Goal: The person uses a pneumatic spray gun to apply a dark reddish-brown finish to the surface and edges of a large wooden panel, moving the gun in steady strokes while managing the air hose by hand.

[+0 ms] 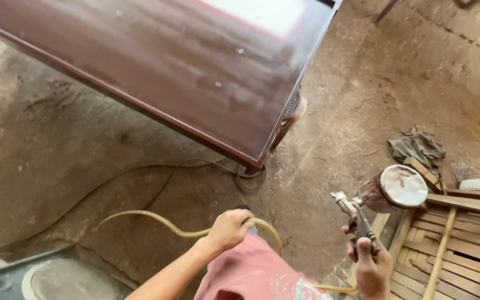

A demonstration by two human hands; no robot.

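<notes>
Head view: paint-stained spray gun point(362, 214), round metal-lidded cup point(401, 187).

Warm, even daylight fills the scene. A white glare patch sits on the top edge of the glossy brown panel point(195, 61), washing out its colour there. Beneath the panel the ground lies in soft shadow. Edges of the view look slightly stretched and soft.
</notes>
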